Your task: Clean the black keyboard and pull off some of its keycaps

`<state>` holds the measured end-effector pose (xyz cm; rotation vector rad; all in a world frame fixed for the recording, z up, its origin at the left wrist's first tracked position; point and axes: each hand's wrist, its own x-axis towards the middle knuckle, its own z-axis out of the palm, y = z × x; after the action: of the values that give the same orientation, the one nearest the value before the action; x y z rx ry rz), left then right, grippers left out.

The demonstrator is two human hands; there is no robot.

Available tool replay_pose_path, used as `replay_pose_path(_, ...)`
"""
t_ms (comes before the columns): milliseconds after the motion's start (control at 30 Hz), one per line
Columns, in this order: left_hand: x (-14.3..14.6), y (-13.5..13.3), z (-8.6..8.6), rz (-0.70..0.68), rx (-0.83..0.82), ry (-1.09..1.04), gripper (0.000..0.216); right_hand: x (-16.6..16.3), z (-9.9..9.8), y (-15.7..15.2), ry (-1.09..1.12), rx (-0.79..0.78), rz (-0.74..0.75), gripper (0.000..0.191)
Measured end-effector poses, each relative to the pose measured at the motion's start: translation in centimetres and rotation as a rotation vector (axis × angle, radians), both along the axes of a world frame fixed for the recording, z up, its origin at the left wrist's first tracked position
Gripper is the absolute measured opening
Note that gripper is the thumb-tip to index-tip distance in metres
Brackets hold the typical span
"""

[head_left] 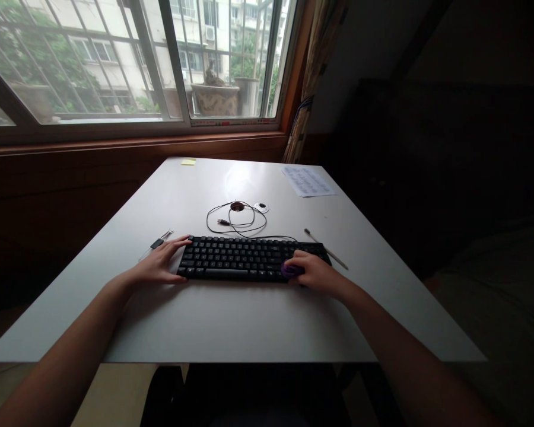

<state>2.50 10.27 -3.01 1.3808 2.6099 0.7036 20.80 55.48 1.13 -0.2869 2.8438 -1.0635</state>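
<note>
Apparently pressing a purple wad (289,269) onto the black keyboard (231,258) at twelve o'clock on the bench (240,320), with right hand (315,273) clamped round the wad toward three o'clock and left hand (158,265) gripping the nine-o'clock end, next calling for steady bracing.

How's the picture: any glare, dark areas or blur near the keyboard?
Head view: a bright reflection whitens the table's far part; the room's right side is nearly black; the keyboard's key legends are too small to read; the purple item in the right hand looks dim.
</note>
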Motion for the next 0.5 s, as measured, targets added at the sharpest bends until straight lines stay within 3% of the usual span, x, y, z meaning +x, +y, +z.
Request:
replay_pose_path(100,0.1,0.0,0.1,0.003,-0.006,0.002,0.095,0.4,0.3,0.5,0.011,-0.225,-0.105,0.012)
replay_pose_path(267,0.1,-0.1,0.1,0.002,0.000,0.004,0.096,0.6,0.9,1.6,0.079,-0.427,-0.372,0.030)
replay_pose_path(367,0.0,-0.1,0.0,-0.003,0.006,0.004,0.097,0.5,0.8,1.6,0.085,-0.361,-0.379,0.032)
replay_pose_path(500,0.1,0.0,0.1,0.004,-0.003,0.000,0.098,0.6,0.3,0.2,0.140,-0.134,-0.282,0.026)
